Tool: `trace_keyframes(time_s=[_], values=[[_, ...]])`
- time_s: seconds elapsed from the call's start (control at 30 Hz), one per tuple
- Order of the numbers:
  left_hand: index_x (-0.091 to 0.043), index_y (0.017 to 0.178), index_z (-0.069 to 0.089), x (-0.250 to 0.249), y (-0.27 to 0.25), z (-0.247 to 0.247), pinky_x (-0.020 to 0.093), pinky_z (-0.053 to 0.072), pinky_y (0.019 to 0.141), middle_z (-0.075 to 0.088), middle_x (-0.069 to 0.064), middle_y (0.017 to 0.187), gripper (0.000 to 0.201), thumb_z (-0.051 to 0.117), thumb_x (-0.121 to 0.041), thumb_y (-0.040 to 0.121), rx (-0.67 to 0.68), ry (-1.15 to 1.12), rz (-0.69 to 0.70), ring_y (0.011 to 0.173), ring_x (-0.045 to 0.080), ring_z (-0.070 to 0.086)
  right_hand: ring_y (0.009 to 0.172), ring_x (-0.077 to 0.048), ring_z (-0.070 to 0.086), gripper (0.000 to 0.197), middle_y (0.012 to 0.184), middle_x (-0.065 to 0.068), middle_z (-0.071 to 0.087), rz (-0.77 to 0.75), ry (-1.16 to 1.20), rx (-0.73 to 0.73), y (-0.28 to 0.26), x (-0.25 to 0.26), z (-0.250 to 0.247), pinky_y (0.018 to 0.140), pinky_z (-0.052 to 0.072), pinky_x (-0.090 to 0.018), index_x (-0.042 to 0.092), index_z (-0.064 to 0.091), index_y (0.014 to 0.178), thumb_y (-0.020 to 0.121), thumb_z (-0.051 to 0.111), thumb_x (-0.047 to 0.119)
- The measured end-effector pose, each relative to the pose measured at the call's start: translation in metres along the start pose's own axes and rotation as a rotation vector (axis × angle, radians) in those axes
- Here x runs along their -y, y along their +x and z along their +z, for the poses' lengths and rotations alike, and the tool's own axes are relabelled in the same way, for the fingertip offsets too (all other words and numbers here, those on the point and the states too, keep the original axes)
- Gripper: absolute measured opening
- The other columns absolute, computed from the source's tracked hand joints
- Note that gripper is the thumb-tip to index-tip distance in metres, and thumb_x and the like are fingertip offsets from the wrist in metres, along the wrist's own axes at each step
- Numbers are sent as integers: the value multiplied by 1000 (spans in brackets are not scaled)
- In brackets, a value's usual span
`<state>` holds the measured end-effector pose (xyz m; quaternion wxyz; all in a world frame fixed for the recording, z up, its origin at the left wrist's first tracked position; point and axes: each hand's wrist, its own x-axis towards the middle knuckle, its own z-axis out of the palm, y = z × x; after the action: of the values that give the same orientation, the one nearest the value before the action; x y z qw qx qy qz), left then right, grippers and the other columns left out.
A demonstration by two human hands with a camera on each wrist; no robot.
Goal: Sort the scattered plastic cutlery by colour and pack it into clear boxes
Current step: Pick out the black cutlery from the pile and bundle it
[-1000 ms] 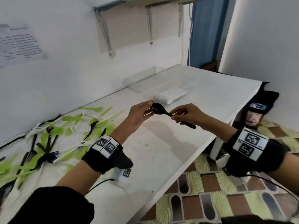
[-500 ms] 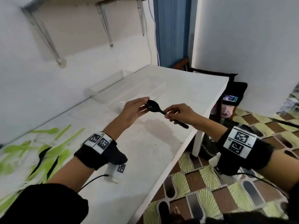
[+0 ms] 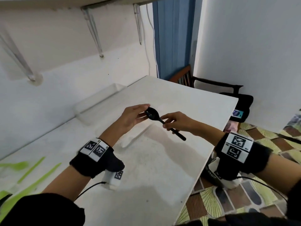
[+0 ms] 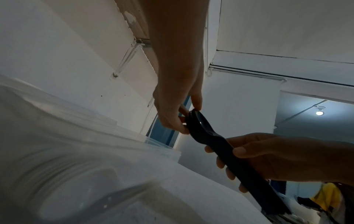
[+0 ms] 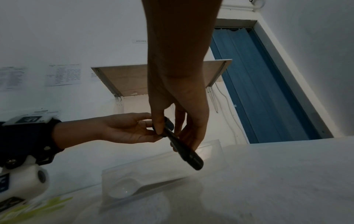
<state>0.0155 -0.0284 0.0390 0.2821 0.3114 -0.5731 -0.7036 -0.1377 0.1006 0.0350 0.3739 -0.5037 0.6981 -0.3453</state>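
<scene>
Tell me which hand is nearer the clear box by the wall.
Left. The left hand sits just right of the clear box, at the black spoon bowl; the right hand is farther right.

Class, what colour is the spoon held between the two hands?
Black. The spoon shows best in the head view, glossy against the white table.

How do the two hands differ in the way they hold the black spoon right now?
The left hand pinches the black spoon by its bowl; the right hand grips its handle. The left hand's fingers lie fairly straight along the bowl; the right hand's fingers curl around the handle. Both hold the spoon above the white table.
</scene>
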Motion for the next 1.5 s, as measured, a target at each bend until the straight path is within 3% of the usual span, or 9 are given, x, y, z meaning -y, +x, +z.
trace_keyframes(time_s=[0.27, 0.53, 0.7, 0.9, 1.13, 1.27, 1.37, 1.43, 1.5], values=[[-3, 113, 61, -8, 37, -16, 22, 54, 83, 65, 3, 98, 23, 54, -8, 93, -104, -26, 10, 91, 17, 62, 77, -12, 63, 25, 84, 2, 66, -45, 46, 149, 67, 4, -13, 83, 53, -36, 15, 61, 108, 85, 66, 12], [-7, 113, 59, -17, 55, -31, 29, 51, 90, 63, 4, 102, 21, 47, -13, 96, -337, -211, 77, 96, 20, 63, 76, -15, 62, 26, 88, -7, 62, -105, 222, 359, 127, 13, -32, 58, 55, -19, 5, 59, 113, 88, 61, 6], [-9, 98, 62, -8, 54, -39, 26, 55, 77, 61, 6, 93, 15, 48, -5, 94, -539, -203, 17, 86, 19, 62, 80, -13, 61, 30, 82, -2, 61, -155, 278, 400, 169, 27, -39, 78, 53, -28, 6, 56, 115, 86, 64, 6], [-10, 121, 56, 6, 45, -36, 22, 52, 85, 66, -1, 105, 28, 54, -13, 93, -484, 112, -80, 97, 12, 64, 83, -9, 60, 31, 82, 3, 61, -263, 242, 501, 198, 43, -28, 80, 50, -27, 12, 57, 111, 83, 68, 8], [-8, 109, 66, 11, 47, -24, 19, 52, 80, 71, 7, 103, 28, 70, -7, 81, -540, 390, -21, 92, 9, 66, 82, -18, 63, 34, 91, -8, 62, -357, 335, 580, 216, 46, -10, 74, 58, -27, 6, 53, 106, 78, 72, 2], [-10, 100, 70, 12, 43, -38, 23, 45, 77, 73, 9, 95, 23, 74, -9, 77, -624, 579, -96, 82, 13, 64, 83, -17, 63, 48, 99, -6, 60, -381, 394, 479, 235, 37, -12, 69, 59, -28, 11, 51, 116, 75, 75, 4], [-12, 100, 67, 19, 38, -42, 9, 39, 60, 71, 7, 88, 24, 74, -8, 77, -649, 745, -137, 61, 1, 57, 77, -14, 62, 41, 96, -1, 60, -502, 231, 391, 245, 22, -17, 70, 56, -19, 19, 57, 110, 75, 75, 8], [-9, 105, 66, 23, 38, -43, 2, 37, 61, 69, 5, 90, 29, 74, -7, 77, -662, 869, -140, 72, 3, 58, 80, -11, 62, 30, 94, -1, 66, -641, 34, 339, 247, 10, -17, 72, 47, -8, 17, 63, 100, 74, 75, 7], [-8, 105, 66, 27, 40, -43, 0, 35, 65, 64, 1, 88, 30, 74, -8, 76, -650, 986, -148, 82, 10, 55, 87, -16, 62, 26, 92, -4, 68, -740, -88, 316, 249, 0, -15, 77, 47, -16, 14, 65, 94, 72, 74, 3]])
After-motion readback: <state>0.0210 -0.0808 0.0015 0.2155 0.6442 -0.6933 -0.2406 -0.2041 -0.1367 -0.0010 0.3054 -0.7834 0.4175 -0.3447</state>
